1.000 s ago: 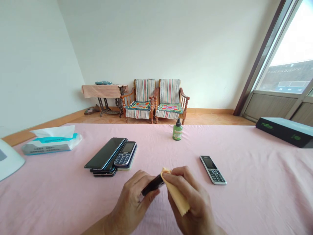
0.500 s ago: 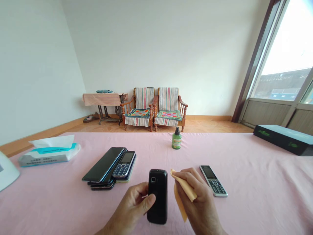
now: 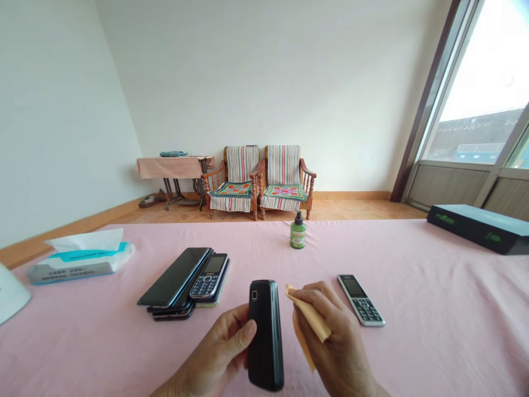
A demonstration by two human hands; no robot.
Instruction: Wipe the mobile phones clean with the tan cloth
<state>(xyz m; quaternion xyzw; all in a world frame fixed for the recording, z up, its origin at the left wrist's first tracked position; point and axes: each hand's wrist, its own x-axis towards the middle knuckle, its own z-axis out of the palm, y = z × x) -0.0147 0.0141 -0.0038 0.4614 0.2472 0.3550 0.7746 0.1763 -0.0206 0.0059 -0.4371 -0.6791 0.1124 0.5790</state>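
Observation:
My left hand (image 3: 229,344) grips a black mobile phone (image 3: 265,336) by its left edge, thumb across the back cover. The phone is held upright with its camera side facing me, turned slightly so its right edge shows. Just right of it, my right hand (image 3: 330,336) pinches a folded yellow cloth (image 3: 311,317), one flap hanging down; the cloth and phone are apart. Beyond my right hand a silver keypad phone (image 3: 361,300) lies face up on the pink tablecloth (image 3: 165,358).
Left of centre are stacked smartphones (image 3: 176,278) beside a dark keypad phone (image 3: 210,277) lying on other phones. A tissue pack (image 3: 80,262) and a white object (image 3: 10,295) are at the left. A green spray bottle (image 3: 297,232) stands farther back; a black box (image 3: 479,229) sits at right.
My left hand has turned the black phone slightly, so more of its right edge shows. My right hand and the cloth have barely moved. The view has shifted a little.

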